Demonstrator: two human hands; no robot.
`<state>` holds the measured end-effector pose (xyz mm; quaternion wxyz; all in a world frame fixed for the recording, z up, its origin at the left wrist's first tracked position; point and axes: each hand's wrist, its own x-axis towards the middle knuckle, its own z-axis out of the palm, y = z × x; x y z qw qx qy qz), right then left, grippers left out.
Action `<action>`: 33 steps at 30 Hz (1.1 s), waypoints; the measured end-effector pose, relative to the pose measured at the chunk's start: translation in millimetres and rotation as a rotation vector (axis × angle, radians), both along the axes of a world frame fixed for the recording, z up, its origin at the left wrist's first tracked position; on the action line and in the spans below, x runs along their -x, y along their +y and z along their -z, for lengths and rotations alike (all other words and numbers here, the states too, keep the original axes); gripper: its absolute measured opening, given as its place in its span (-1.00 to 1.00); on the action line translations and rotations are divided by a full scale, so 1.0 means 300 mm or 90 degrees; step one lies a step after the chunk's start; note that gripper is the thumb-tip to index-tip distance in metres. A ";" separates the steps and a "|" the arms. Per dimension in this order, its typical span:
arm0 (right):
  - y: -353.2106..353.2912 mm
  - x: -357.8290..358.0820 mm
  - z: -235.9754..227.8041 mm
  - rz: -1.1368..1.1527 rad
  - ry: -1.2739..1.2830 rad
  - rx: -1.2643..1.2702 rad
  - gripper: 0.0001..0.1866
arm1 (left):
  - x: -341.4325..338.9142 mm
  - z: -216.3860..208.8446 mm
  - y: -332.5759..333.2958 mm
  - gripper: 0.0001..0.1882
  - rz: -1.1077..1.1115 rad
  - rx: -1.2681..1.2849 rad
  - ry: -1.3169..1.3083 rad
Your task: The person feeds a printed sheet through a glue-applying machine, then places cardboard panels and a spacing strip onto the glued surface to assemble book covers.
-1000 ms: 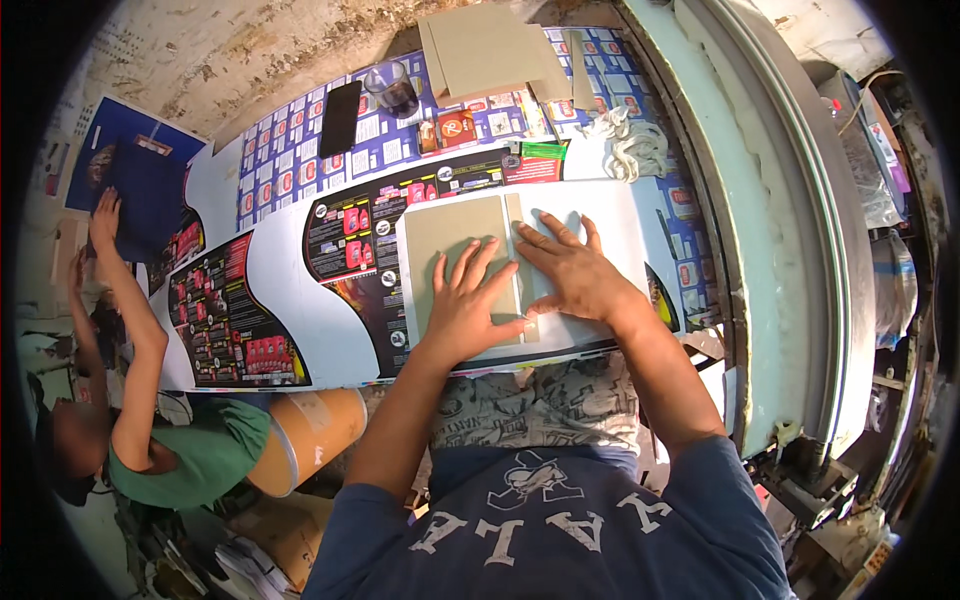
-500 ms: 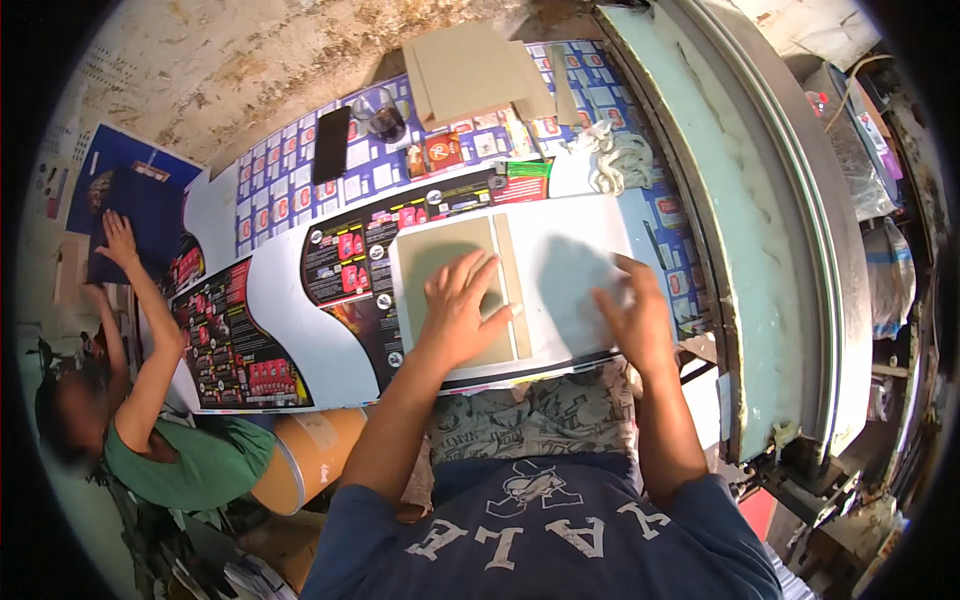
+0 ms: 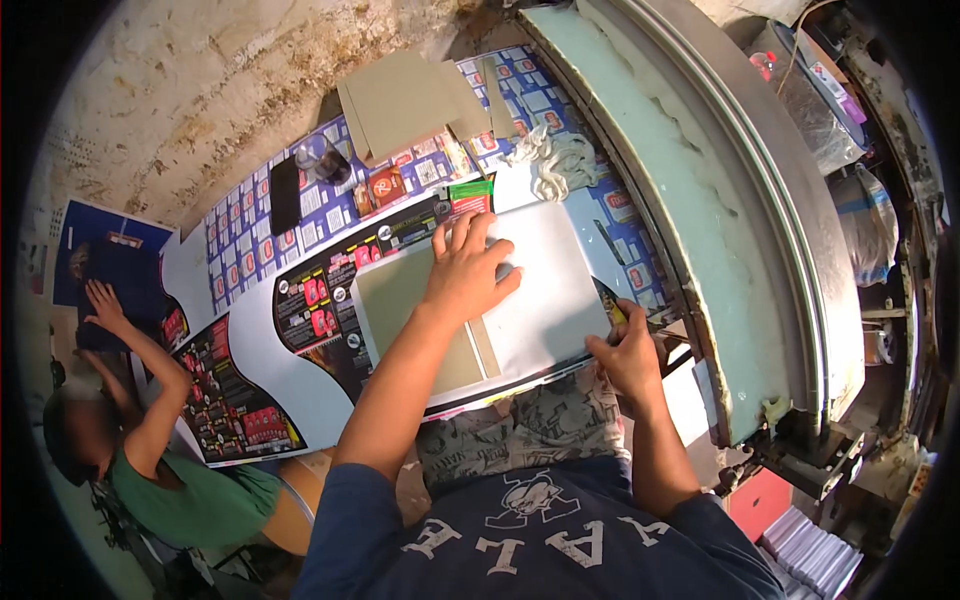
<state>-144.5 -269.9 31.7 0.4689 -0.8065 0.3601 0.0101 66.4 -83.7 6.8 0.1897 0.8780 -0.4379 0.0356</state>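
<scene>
A white sheet (image 3: 545,290) lies on the table in front of me, with a grey-brown cardboard panel (image 3: 405,295) and a narrow cardboard strip (image 3: 485,348) on its left part. My left hand (image 3: 468,268) is open, fingers spread, across the upper part of the panel and strip, its fingertips reaching toward the far edge. At the sheet's right edge, close to the near corner, my right hand (image 3: 632,352) pinches the white sheet with its thumb on top. Dark print shows beside those fingers. The left forearm hides part of the panel.
Beyond the sheet lie a white crumpled cloth (image 3: 555,165), stacked cardboard (image 3: 400,105), a glass (image 3: 325,160) and a black phone (image 3: 285,195). A large machine with a pale green bed (image 3: 640,150) borders the right. At left, a co-worker in green (image 3: 190,500) handles a dark blue sheet (image 3: 120,290).
My right hand has come down from above the sheet to its right edge and closed there. My left hand has shifted farther up the panel and strip. The whole view has turned slightly.
</scene>
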 end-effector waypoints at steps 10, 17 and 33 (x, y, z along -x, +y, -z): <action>-0.018 0.103 0.016 -0.079 -0.112 0.305 -0.69 | -0.372 -0.053 0.003 -0.40 -0.257 -0.054 -0.236; -0.022 0.162 -0.004 -0.091 -0.153 0.212 -0.76 | -0.552 -0.077 0.140 -0.78 -0.245 -0.022 -0.366; -0.099 -0.186 -0.136 -0.004 -0.243 -0.411 -0.58 | 0.424 -0.112 0.113 -0.82 0.054 0.163 -0.244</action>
